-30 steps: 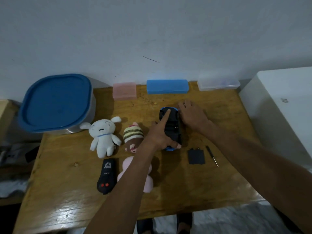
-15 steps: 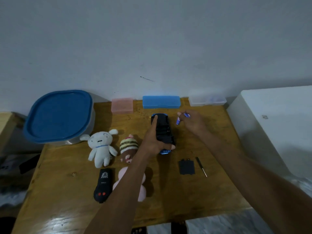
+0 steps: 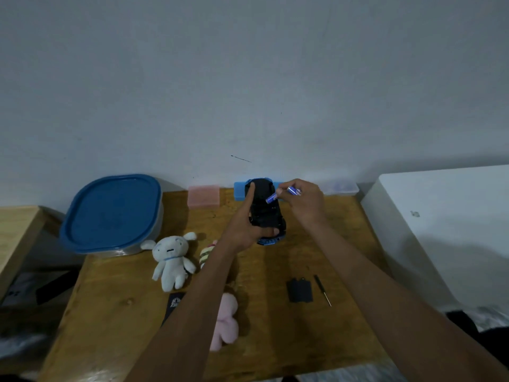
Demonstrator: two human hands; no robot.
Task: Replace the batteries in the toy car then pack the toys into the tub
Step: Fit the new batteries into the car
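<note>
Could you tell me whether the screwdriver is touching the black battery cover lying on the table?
Apart. The head view shows bare wood between the battery cover and the screwdriver lying to its right.

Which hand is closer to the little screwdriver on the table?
The right. The right hand holds batteries up by the toy car, above and behind the screwdriver. The left hand, gripping the car, is farther off to the screwdriver's left.

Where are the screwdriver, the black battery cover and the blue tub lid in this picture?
screwdriver (image 3: 319, 282): head view, on its black handle.
black battery cover (image 3: 299, 291): head view, on the middle of its flat face.
blue tub lid (image 3: 111, 212): head view, on the middle of its top.
</note>
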